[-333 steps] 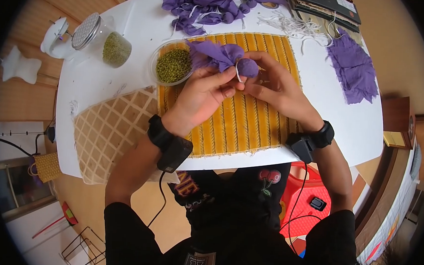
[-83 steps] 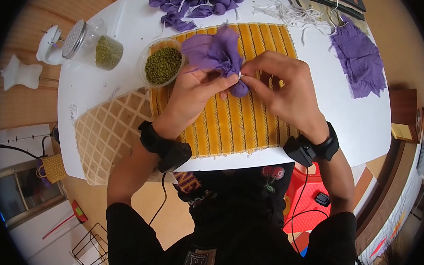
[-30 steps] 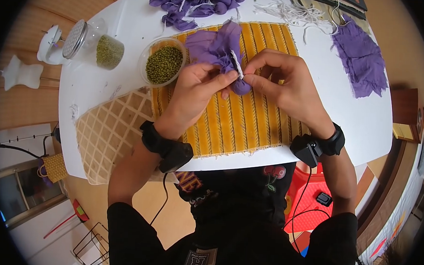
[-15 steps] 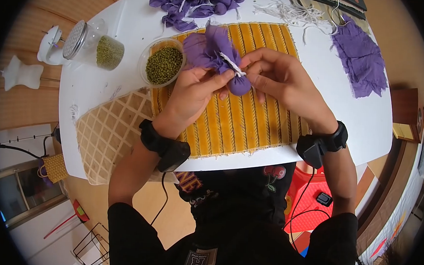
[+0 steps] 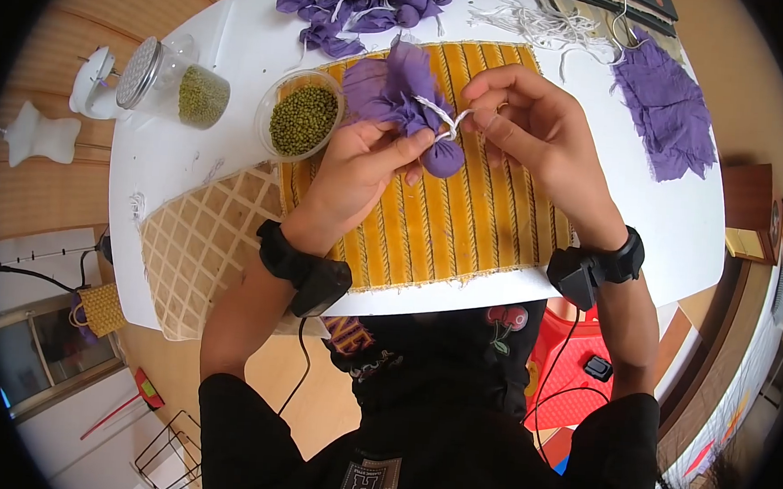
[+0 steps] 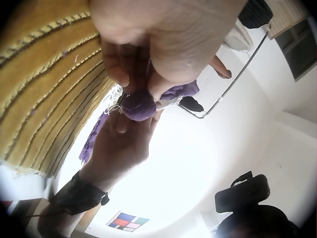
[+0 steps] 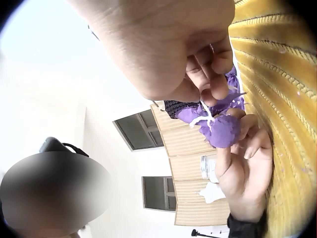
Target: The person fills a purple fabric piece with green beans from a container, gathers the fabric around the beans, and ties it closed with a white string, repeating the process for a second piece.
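Note:
A purple cloth pouch hangs over the striped mustard mat [image 5: 499, 238], its filled round end [image 5: 444, 160] pointing down and its loose cloth [image 5: 400, 76] fanning upward. My left hand [image 5: 353, 172] pinches it at the gathered neck. White string [image 5: 454, 119] is wound about that neck, with one end lying toward the loose cloth. My right hand [image 5: 546, 133] pinches the other string end between thumb and index finger, just right of the pouch. The right wrist view shows the string [image 7: 202, 119] running from the fingertips down to the pouch ball [image 7: 224, 132].
Left of the mat's top stands a clear bowl [image 5: 263, 118] of green beans, with a lidded jar [image 5: 142, 72] farther left. Purple tied pouches [image 5: 361, 10] lie at the back. White strings [image 5: 548, 28] and purple cloth [image 5: 664, 104] lie right; a lattice-patterned cloth [image 5: 208, 242] lies left.
My right hand has moved from the pouch's neck up and right, drawing a string end outward. The round end shows more fully below the string. My left hand keeps its pinch.

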Action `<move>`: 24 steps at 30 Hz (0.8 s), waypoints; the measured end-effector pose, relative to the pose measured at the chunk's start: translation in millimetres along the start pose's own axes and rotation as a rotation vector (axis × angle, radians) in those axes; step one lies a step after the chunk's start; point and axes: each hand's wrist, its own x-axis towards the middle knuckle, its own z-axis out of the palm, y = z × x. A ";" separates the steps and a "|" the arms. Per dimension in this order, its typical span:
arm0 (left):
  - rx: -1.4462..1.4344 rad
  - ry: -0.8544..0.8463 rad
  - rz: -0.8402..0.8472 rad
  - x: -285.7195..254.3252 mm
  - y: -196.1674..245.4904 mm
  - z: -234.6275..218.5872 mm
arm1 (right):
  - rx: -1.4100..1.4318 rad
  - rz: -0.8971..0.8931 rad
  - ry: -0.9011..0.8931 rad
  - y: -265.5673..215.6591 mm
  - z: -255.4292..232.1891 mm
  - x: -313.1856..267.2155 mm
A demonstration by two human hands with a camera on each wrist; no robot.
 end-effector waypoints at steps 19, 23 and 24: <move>-0.026 -0.033 0.014 0.0 -0.2 -1.9 | -0.308 -0.317 0.304 10.5 6.1 1.5; -0.028 0.004 0.008 0.0 -0.6 -0.8 | -0.675 -0.409 0.324 2.6 6.1 -3.8; -0.026 0.010 -0.004 -0.2 -0.4 -1.0 | -0.674 -0.410 0.323 3.0 7.8 -4.0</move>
